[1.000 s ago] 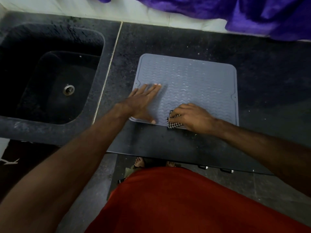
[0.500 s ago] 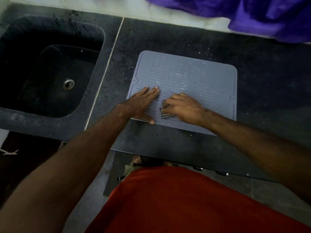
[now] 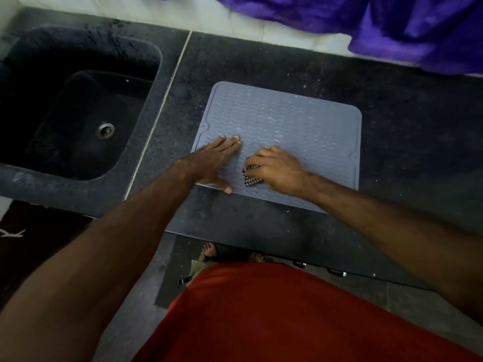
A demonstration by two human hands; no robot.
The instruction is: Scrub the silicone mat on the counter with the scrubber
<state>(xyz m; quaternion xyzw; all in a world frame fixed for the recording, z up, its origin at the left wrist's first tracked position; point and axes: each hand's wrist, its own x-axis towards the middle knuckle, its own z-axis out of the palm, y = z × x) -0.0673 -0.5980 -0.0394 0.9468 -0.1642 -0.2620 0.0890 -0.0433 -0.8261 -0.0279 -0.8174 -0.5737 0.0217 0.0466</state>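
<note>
Head view, scrubber (image 3: pixel 251 175) (right hand (image 3: pixel 278 170)) shifted rightward

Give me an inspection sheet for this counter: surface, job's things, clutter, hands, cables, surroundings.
Surface: dark speckled counter, pale flecks scattered on it.
Job's things: grey silicone mat lies flat on the counter, wavy ribs up, some shiny patches; checkered scrubber sits on the mat's near part.
Clutter: nothing seen on the counter besides the mat.
Hands: left hand presses flat on the mat's near left corner, fingers straight; right hand grips the scrubber against the mat.
Cables: nothing seen.
Surroundings: dark sink with metal drain to the left; purple cloth hangs at the back; red garment and bare feet below the counter edge.
</note>
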